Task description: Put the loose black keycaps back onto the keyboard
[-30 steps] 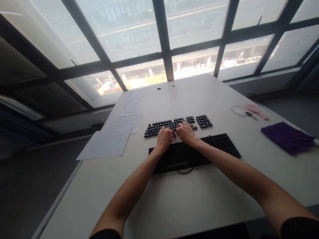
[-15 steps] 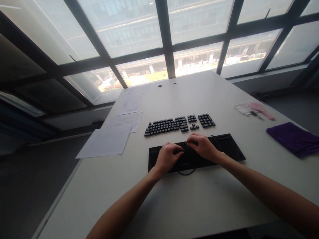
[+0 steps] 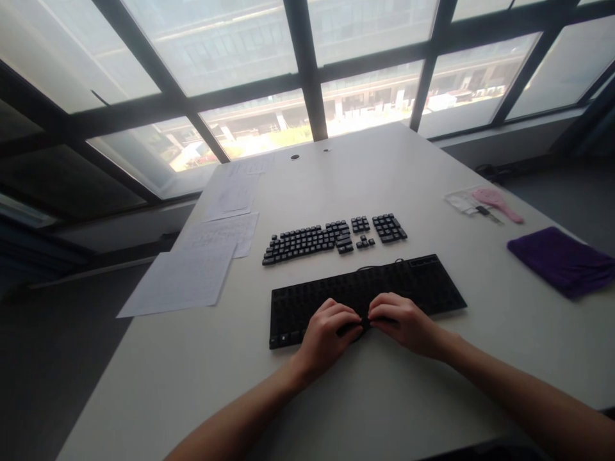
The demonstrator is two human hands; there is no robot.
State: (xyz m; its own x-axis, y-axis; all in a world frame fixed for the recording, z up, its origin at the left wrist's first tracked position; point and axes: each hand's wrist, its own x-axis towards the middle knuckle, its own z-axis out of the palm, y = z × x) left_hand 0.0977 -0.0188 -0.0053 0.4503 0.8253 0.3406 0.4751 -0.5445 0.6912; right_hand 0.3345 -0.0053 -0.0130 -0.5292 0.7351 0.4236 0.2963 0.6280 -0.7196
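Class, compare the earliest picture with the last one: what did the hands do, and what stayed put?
Both hands left the laid-out keycaps and drew back to the near edge of the keyboard base. The left hand and right hand now pinch something small and dark there. Keycaps, papers, and purple cloth lie unchanged.

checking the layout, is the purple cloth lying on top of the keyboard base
No, the purple cloth lies on the table well right of the keyboard base, apart from it.

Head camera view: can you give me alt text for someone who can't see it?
Both bare hands, left hand and right hand, rest fingertips together on the near edge of a keyless black keyboard frame on a white table. Loose black keycaps lie in rows beyond it.
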